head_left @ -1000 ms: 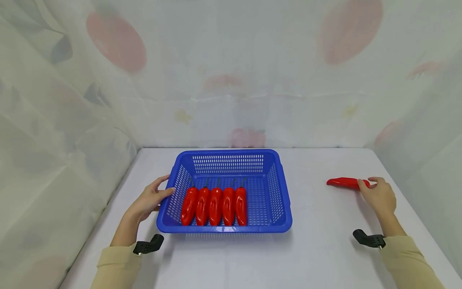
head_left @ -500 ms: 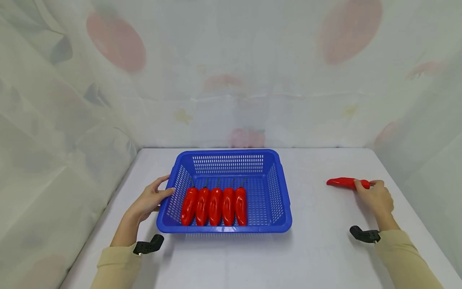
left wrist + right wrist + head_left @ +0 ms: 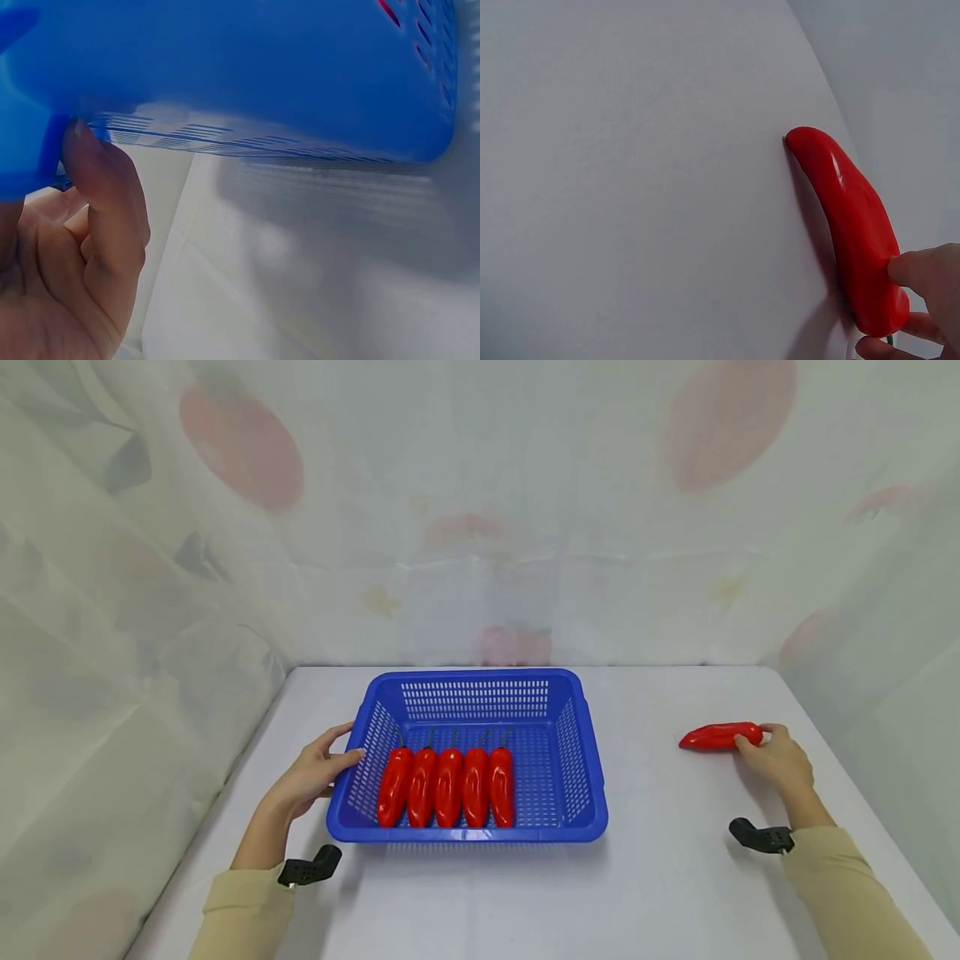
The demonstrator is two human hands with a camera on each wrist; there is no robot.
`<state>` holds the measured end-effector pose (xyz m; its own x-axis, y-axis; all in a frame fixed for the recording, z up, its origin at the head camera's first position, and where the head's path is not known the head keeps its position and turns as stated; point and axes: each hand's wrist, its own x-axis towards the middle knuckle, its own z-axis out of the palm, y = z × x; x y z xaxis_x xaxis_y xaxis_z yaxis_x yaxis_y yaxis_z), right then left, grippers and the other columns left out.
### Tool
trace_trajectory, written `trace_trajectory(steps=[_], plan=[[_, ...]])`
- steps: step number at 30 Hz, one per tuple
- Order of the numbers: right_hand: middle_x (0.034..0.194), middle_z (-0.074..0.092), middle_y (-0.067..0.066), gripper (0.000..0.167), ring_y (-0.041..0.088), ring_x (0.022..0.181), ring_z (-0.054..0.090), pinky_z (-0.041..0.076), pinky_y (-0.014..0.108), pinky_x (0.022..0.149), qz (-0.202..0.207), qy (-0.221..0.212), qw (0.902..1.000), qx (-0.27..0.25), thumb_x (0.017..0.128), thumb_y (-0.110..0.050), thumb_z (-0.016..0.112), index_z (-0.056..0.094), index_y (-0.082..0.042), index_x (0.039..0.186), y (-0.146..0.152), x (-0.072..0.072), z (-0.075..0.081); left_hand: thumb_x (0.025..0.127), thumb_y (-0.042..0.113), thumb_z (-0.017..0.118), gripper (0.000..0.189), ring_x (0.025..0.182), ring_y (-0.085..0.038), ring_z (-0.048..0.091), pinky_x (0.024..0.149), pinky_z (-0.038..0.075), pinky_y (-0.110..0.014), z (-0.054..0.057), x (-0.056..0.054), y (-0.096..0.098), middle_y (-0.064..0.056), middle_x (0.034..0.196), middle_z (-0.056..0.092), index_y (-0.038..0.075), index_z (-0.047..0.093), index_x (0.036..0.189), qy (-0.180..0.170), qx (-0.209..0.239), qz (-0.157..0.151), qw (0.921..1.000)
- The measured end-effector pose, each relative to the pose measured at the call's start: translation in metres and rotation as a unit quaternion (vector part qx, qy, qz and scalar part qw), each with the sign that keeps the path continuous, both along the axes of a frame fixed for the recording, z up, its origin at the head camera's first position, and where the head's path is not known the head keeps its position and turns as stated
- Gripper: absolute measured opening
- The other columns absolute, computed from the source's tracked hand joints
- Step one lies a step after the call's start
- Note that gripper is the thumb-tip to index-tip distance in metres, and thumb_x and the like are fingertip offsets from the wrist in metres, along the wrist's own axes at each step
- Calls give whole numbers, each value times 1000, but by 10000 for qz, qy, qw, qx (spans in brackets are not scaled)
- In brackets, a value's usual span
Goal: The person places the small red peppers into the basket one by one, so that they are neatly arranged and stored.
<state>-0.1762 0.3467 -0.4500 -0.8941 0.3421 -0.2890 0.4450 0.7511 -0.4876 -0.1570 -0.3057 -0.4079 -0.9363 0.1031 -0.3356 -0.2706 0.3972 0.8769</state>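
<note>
My left hand grips the left rim of a blue plastic basket, thumb over the edge and fingers at its outside wall. Several glossy red chili peppers lie side by side in the basket, green stems pointing to the back. Far to the right, my right hand pinches one more red chili pepper at its stem end, its tip pointing left. In the right wrist view, the thumb presses the side of this pepper, while other fingers reach under the stem end. Its tip sits close over the table.
The table has a white cover. A pale printed sheet rises behind it, with more sheeting along the left and right sides. A black camera mount sits at the right wrist, another at the left.
My right hand has shifted slightly left along the chili pepper and closed on its stem end. That end has risen a little. The left hand and the basket have stayed in place.
</note>
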Motion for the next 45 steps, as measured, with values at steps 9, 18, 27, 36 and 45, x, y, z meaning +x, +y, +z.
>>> trace_trajectory(steps=[9, 18, 27, 36, 45], plan=[[125, 34, 40, 77, 53, 109, 37, 39, 59, 84, -75, -11, 9999, 87, 93, -51, 29, 21, 13, 134, -4, -9, 1, 90, 32, 59, 72, 83, -29, 67, 67, 56, -46, -1, -1, 0, -27, 115, 57, 20, 17, 147, -2, -12, 7, 10000], [124, 35, 37, 83, 50, 107, 38, 41, 53, 77, -366, -4, 9993, -41, 89, -56, 35, 23, 12, 134, -12, -15, 4, 90, 33, 58, 71, 82, -29, 68, 67, 56, -46, -2, -1, 0, -26, 113, 58, 20, 18, 147, 21, -12, -10, 10000], [127, 28, 41, 75, 53, 115, 30, 40, 58, 91, 12, 275, 9989, -375, 92, -45, 39, 21, 11, 138, -6, -22, -3, 89, 33, 59, 72, 81, -29, 68, 67, 56, -46, -2, 0, -1, -24, 110, 60, 20, 19, 147, 19, 38, 11, 10000], [135, 21, 41, 68, 53, 118, 29, 40, 58, 94, 394, 353, 9927, -1083, 94, -31, 36, 10, 10, 142, -5, -24, -5, 89, 33, 59, 72, 82, -29, 67, 67, 56, -46, -1, 1, 0, -25, 112, 59, 20, 19, 147, 4, -10, 47, 10000], [139, 18, 38, 63, 53, 119, 28, 41, 61, 91, 532, 409, 9897, -1262, 94, -22, 38, 10, 7, 143, -5, -28, -10, 90, 33, 59, 72, 82, -29, 68, 67, 56, -46, -1, 0, 0, -26, 113, 58, 20, 18, 147, 50, -11, 3, 10000]])
